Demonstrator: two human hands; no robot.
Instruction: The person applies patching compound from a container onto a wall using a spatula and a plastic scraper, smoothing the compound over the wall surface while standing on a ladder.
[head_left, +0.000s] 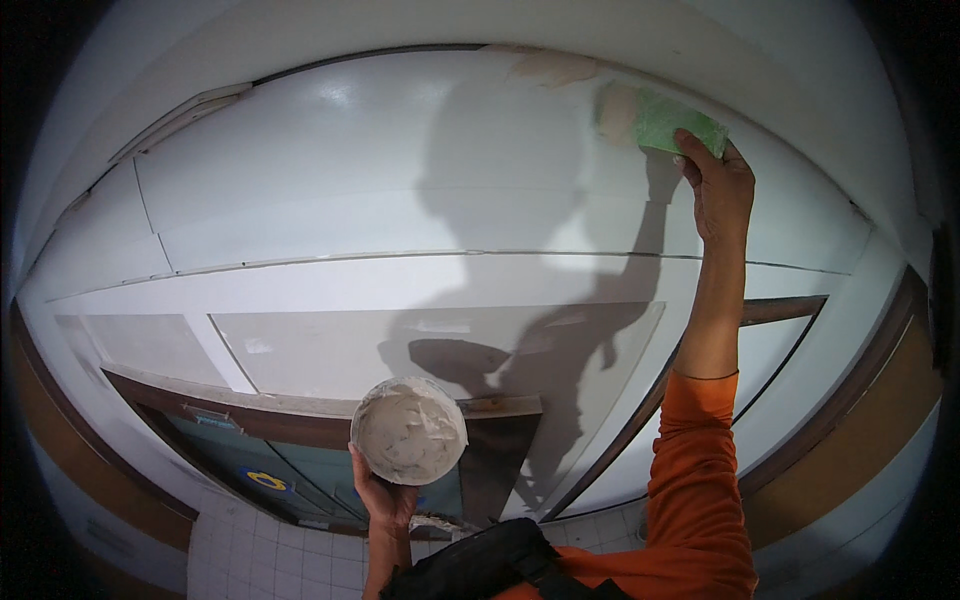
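Observation:
My right hand [718, 190] is raised high and closed on a flat green putty scraper [672, 122], thumb on its near face. The scraper lies against the upper white wall panel, beside a patch of beige putty [617, 110]. Another smear of putty [553, 67] shows further left along the panel's top edge. Low in the middle, my left hand [386, 492] grips a round tub [362, 455] from below and the side. Pale beige putty [408, 425] fills the tub, its surface uneven and scooped.
Brown door frames [240, 417] stand below the panels, with a grey-green door [300, 470] behind the tub. White tiles [240, 550] cover the floor. A black bag [480, 562] hangs against my body. My shadow [500, 160] falls across the wall.

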